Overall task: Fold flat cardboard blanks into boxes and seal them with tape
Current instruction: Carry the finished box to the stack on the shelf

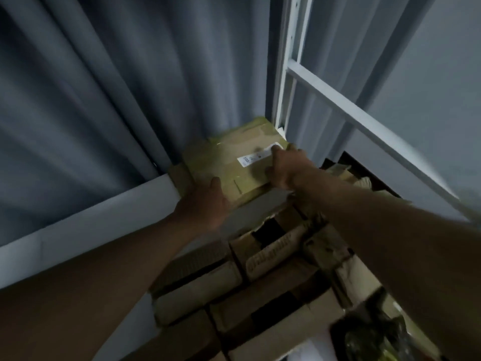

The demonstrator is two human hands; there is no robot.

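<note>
A: Where is the box?

B: The box (234, 162) sits on top of a pile of cartons (260, 277) in the corner, against the grey curtain (117, 87) and beside the white frame (291, 74). A white label (256, 156) lies on its top face.

A: And the hands?

B: The left hand (204, 204) holds the box's near left edge, thumb on top. The right hand (285, 166) grips the right edge, fingers curled over it and touching the label. The picture is blurred, so I cannot tell whether tape is on it.
</note>
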